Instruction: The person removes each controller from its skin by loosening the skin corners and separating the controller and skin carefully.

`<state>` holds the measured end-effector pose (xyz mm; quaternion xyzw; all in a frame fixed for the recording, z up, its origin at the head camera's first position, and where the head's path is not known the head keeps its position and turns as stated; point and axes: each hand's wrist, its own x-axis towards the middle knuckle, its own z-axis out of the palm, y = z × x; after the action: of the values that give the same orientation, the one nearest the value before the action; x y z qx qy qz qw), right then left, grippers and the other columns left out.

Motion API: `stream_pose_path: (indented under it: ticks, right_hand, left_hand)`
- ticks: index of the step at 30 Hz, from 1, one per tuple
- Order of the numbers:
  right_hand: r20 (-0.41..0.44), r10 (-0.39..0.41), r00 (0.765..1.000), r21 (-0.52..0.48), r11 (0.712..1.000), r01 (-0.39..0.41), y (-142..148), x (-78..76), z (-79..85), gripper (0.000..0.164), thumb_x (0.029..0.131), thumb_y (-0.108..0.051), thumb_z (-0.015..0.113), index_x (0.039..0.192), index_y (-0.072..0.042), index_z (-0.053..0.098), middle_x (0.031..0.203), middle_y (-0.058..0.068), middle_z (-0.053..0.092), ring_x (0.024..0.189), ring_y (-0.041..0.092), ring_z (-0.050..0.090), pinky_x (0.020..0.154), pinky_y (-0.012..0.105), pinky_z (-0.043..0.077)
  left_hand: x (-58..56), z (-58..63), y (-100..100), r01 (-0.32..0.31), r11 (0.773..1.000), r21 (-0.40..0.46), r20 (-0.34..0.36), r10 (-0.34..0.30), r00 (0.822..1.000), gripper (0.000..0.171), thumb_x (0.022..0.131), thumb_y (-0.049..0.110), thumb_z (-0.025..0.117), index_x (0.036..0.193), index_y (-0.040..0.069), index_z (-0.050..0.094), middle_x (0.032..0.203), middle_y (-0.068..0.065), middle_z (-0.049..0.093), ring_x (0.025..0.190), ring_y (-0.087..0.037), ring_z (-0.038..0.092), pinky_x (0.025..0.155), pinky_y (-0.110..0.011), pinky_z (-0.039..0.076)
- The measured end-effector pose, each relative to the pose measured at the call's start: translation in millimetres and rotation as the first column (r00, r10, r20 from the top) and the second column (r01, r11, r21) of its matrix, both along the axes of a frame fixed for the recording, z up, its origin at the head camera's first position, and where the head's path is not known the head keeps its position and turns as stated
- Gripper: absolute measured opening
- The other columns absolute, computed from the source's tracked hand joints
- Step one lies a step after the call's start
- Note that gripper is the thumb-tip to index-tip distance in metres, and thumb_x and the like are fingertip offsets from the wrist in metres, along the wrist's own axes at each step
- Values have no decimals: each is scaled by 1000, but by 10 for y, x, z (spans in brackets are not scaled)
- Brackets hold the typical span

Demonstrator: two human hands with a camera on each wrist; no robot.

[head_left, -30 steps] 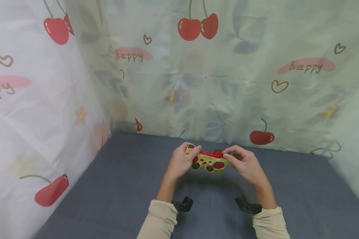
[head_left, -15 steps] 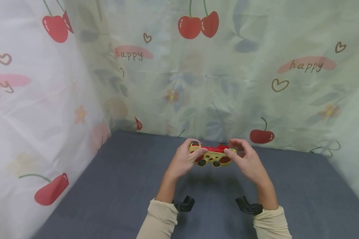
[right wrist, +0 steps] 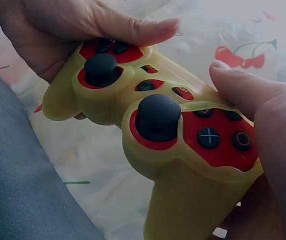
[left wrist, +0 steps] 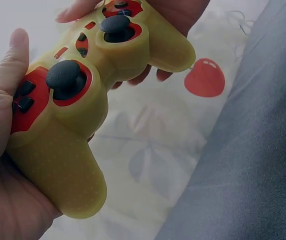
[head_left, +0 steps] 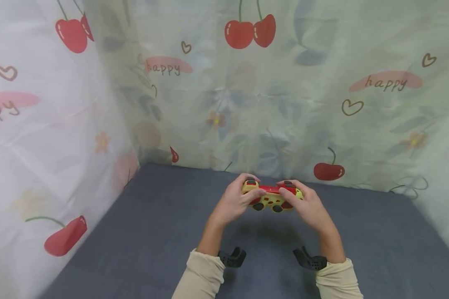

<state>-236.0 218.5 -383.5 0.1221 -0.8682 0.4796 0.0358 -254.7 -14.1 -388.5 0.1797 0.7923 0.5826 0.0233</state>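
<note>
A red game controller [head_left: 272,201] in a translucent yellow silicone cover is held above the dark table in the head view. My left hand [head_left: 236,202] grips its left end, the thumb along the top edge. At the other end my right hand [head_left: 307,206] holds the right grip, its thumb on the near face and its fingers reaching the far shoulder. In the left wrist view the cover surrounds the left black thumbstick [left wrist: 64,77]. The right wrist view shows the cross and circle buttons [right wrist: 225,139] through the cover's opening. The controller's underside is hidden.
A dark grey cloth [head_left: 164,216] covers the table. Pale curtains [head_left: 194,104] printed with cherries and flowers enclose it at the back and sides. Black wrist mounts [head_left: 233,257] jut inward from both forearms.
The controller has shifted slightly right. My right hand went from pinching at its right top corner, through loosened fingers, to holding the right end. My left hand kept its grip.
</note>
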Motion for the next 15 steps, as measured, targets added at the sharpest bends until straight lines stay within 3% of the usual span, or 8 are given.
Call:
stream_pose_path:
  ticks: [6, 15]
  right_hand:
    - [-35, -35, 999, -13, 999, 35, -5, -4, 2, 34, 103, -40, 59, 122, -12, 64, 103, 12, 69, 89, 20, 66, 79, 32, 54]
    - [-33, -82, 996, -22, 996, 81, 68, 27, 10, 35, 103, -40, 59, 119, -10, 67, 93, 4, 69, 82, 14, 66, 74, 29, 54]
  left_hand:
    - [12, 14, 15, 11, 999, 32, -4, -11, 1000, 45, 89, 49, 75, 124, 26, 58, 100, -4, 67, 83, -18, 66, 74, -33, 54]
    - [5, -28, 3, 115, 991, 66, 40, -117, 992, 47, 89, 45, 78, 130, 29, 60, 106, -1, 70, 89, -17, 70, 78, -35, 57]
